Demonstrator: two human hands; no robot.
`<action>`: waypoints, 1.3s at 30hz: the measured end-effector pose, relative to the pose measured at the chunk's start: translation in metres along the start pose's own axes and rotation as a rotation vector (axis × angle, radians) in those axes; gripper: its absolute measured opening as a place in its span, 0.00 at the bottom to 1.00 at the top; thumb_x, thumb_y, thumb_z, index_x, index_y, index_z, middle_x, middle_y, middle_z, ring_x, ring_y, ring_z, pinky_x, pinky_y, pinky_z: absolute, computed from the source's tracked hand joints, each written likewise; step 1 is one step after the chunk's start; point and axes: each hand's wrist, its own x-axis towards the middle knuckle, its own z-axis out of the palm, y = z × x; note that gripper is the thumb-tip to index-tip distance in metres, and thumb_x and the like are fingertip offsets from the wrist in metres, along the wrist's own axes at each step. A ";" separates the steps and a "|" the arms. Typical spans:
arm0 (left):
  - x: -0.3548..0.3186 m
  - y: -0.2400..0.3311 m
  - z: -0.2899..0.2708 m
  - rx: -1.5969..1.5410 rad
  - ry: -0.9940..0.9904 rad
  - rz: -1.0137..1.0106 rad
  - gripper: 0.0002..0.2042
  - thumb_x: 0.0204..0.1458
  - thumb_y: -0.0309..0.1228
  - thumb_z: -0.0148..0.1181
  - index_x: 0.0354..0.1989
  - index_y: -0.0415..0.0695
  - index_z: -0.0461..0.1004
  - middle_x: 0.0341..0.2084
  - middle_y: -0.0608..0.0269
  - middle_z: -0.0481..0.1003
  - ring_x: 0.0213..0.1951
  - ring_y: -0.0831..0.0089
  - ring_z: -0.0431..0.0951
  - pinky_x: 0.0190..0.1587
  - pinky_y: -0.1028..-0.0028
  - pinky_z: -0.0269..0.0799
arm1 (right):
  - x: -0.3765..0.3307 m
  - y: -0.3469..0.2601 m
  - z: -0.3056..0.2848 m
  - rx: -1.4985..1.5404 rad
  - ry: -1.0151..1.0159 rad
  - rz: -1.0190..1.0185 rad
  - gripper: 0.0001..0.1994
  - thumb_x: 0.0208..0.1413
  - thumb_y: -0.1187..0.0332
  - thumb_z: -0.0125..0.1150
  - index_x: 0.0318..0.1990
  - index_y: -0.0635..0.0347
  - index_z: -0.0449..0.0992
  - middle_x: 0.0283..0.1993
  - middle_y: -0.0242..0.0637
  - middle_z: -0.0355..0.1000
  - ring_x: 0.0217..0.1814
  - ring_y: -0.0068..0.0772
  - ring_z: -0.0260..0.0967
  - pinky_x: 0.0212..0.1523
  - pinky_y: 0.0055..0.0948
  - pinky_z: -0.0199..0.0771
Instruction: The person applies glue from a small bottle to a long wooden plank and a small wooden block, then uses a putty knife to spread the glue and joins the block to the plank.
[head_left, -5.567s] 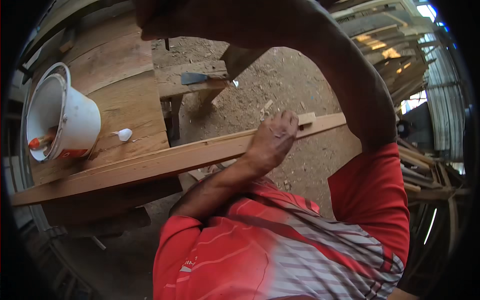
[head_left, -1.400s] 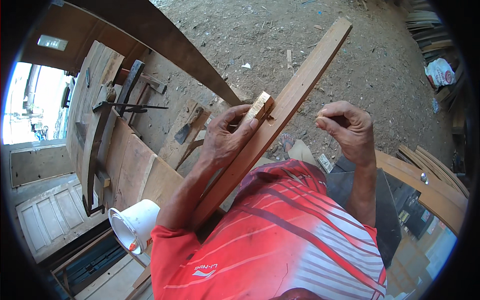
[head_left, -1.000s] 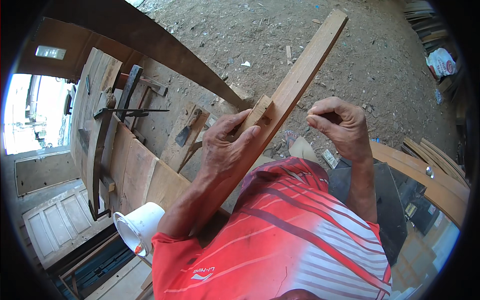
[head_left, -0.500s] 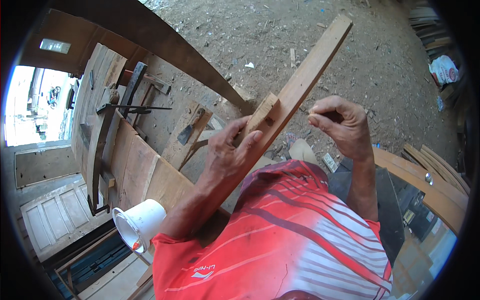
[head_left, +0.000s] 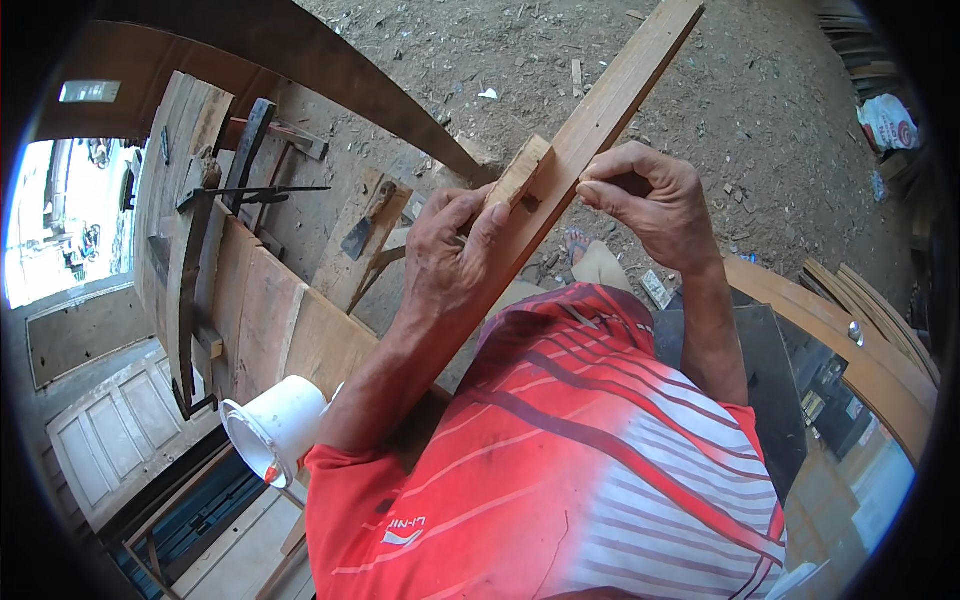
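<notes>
A long wooden batten slants from my body toward the upper right. My left hand grips a small pale wood block lying against the batten's face, its thumb on the near side and fingers curled on the far side. On the batten beside the block is a dark mark or hole. Close to the batten's right edge, my right hand is closed in a pinch, thumb against index finger. Whatever sits between those fingertips, if anything, is too small to make out.
Left of me runs a plank bench with a white bucket at its near end. A dark wooden post leans across ahead. A flat-bladed tool rests on a board. Stacked boards stand to the right.
My right hand has moved left and slightly up, close to the batten's edge, still pinched. The view has shifted a little; my left hand keeps its hold on the block.
</notes>
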 end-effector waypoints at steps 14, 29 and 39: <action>0.001 -0.016 0.005 -0.033 0.048 0.109 0.15 0.65 0.37 0.68 0.52 0.40 0.81 0.39 0.61 0.80 0.41 0.74 0.80 0.44 0.73 0.76 | 0.004 -0.002 -0.006 0.028 0.010 0.000 0.04 0.61 0.75 0.73 0.40 0.63 0.84 0.33 0.26 0.81 0.36 0.11 0.76 0.35 0.16 0.77; 0.002 -0.002 -0.006 0.192 -0.019 0.318 0.29 0.56 0.33 0.74 0.64 0.38 0.72 0.43 0.48 0.78 0.41 0.56 0.81 0.44 0.60 0.78 | 0.011 -0.023 0.022 -0.292 -0.098 -0.143 0.03 0.60 0.75 0.70 0.39 0.65 0.83 0.32 0.37 0.79 0.31 0.23 0.76 0.31 0.29 0.75; -0.005 -0.007 -0.001 0.167 0.001 0.331 0.32 0.52 0.32 0.77 0.65 0.36 0.72 0.51 0.43 0.79 0.51 0.52 0.83 0.50 0.61 0.81 | 0.017 -0.029 0.027 -0.425 -0.157 -0.201 0.04 0.59 0.75 0.71 0.39 0.64 0.81 0.34 0.41 0.80 0.34 0.33 0.80 0.35 0.33 0.78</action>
